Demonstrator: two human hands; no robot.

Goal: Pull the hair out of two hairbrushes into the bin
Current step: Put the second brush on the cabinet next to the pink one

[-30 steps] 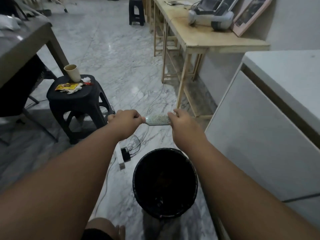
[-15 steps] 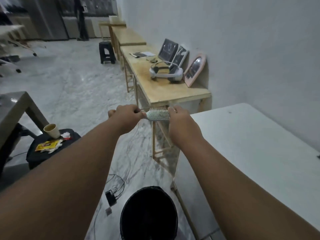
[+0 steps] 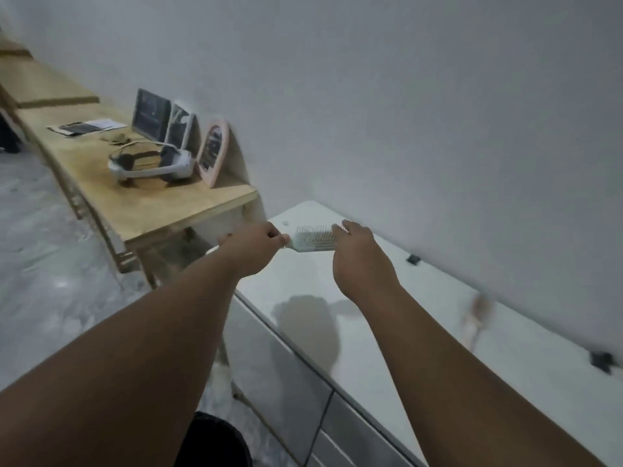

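While the hairbrush (image 3: 313, 239) hangs bristles-up over the white cabinet top (image 3: 421, 332), the left hand (image 3: 251, 247) is curled tight round its handle and the right hand (image 3: 360, 261) pinches the far end of the head. Here's the worry: the bin (image 3: 219, 443) sits low at the frame's bottom edge, well apart from the brush and off to the left. Any hair tugged free here likely lands on the cabinet or floor instead. Whether hair remains in those bristles, I can't tell.
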